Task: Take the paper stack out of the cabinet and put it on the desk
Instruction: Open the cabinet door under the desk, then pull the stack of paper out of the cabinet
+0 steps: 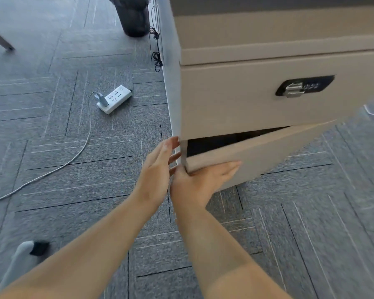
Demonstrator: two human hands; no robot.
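The cabinet (235,100) has its lower door (257,156) ajar, inside dark. The right hand (199,180) grips the door's corner; the left hand (158,169) is open, fingers (174,143) at the cabinet edge.

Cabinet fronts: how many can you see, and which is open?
2. The upper drawer, with a metal latch, is closed; the lower door is ajar, right hand on it. More may be out of frame.

power strip (114,101) left of cabinet (235,100)
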